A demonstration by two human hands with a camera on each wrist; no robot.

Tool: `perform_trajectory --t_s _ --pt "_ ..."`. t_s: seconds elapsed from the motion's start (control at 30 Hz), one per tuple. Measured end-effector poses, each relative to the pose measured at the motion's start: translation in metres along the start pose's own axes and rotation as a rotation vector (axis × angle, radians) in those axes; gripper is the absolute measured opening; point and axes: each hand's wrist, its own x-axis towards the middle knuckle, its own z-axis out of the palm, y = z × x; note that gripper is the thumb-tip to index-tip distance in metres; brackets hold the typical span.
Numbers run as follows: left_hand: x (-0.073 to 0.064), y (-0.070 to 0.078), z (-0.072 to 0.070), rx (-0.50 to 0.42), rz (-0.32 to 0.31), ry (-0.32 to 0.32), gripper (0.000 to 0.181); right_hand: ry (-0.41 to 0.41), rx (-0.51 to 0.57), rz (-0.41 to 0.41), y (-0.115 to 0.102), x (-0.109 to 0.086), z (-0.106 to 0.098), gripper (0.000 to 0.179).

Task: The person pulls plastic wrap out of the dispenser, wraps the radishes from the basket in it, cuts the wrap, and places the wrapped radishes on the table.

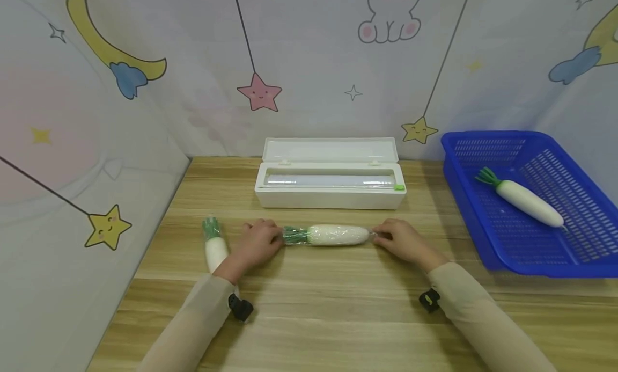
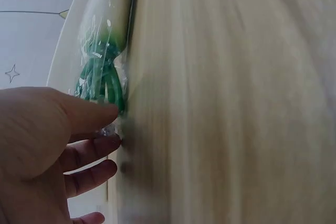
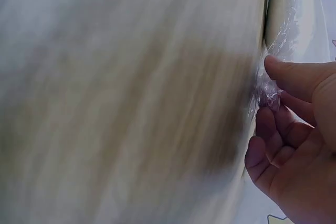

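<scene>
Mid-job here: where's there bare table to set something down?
Biggest patch: the table between the arms, nearer than the middle radish. Smaller: between the box and basket, beyond the right hand; left of the box, beyond the left radish. Crowded: the strip between box and middle radish, and around the left radish, partly hidden by the left arm.

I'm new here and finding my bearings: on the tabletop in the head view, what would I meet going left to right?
Leftmost radish, left hand, plastic-wrapped radish, right hand, blue basket.
</scene>
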Motion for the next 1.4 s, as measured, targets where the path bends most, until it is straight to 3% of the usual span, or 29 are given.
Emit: perform_trajectory --t_s 0.13,0.23,0.37,0.53,0.6,0.73,0.93,1.07,1.23,1.4 --pt "0.000 0.005 0.003 -0.023 -0.032 0.019 0.012 0.018 -0.001 -0.004 0.001 -0.002 0.002 0.014" --pt "-0.001 0.006 0.003 -0.097 -0.057 0.025 0.013 0.052 0.028 0.006 0.002 -0.008 0.001 0.010" --pt "-0.006 0.009 0.000 -0.308 -0.111 0.046 0.016 0.095 0.115 0.055 -0.002 -0.018 -0.002 0.009" --pt "-0.018 0.014 -0.008 -0.580 -0.240 0.123 0.019 0.167 0.210 0.105 -0.013 -0.031 -0.009 0.008" --pt "-0.023 0.016 -0.011 -0.653 -0.236 0.170 0.020 0.209 0.246 0.120 -0.018 -0.036 -0.012 0.008" --pt "-0.030 0.019 -0.015 -0.741 -0.145 0.244 0.023 0.287 0.293 0.132 -0.026 -0.046 -0.016 0.006" --pt "-0.038 0.022 -0.023 -0.736 -0.045 0.297 0.022 0.327 0.305 0.130 -0.038 -0.055 -0.021 0.007" --pt "-0.039 0.023 -0.022 -0.663 0.081 0.389 0.022 0.318 0.385 0.132 -0.043 -0.058 -0.024 0.009" --pt "-0.035 0.023 -0.015 -0.507 0.275 0.610 0.019 0.295 0.460 0.125 -0.043 -0.060 -0.024 0.009" --pt "-0.032 0.023 -0.012 -0.415 0.367 0.703 0.013 0.278 0.461 0.105 -0.044 -0.066 -0.025 0.009"
